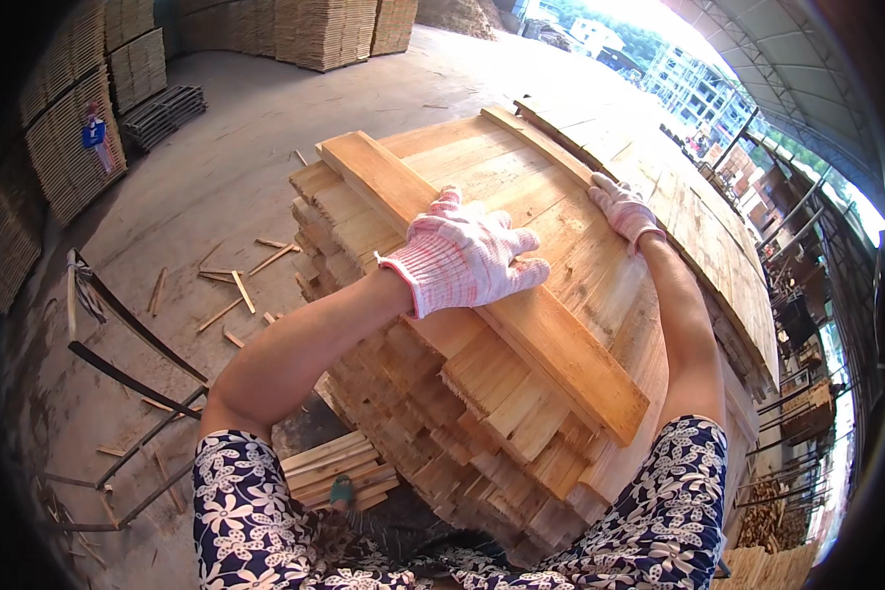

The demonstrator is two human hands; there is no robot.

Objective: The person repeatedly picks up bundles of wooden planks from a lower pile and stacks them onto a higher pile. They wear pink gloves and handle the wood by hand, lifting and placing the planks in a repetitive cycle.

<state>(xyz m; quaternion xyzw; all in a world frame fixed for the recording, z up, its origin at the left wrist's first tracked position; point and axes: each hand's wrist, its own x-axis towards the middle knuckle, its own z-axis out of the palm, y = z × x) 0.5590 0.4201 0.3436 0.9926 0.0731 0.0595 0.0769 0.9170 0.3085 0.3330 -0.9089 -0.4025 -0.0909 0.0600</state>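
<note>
My left hand (472,251), in a white and pink knitted glove, lies over a long orange-brown plank (560,349). Its fingers are spread across the plank's upper face. That plank lies crosswise on the near end of a tall stack of pale boards (521,187). Farther right, my right hand (624,208), gloved the same way, is closed over a narrow wooden strip (536,143) along the far side of the stack's top. The fingers partly hide the strip there, and what lies beneath the palm cannot be seen.
Another board stack (703,236) adjoins on the right. Thin wood scraps (241,290) litter the concrete floor at left, near a black metal frame (138,393). Short boards (334,467) lie low by my feet. Tall lumber piles (324,34) stand behind.
</note>
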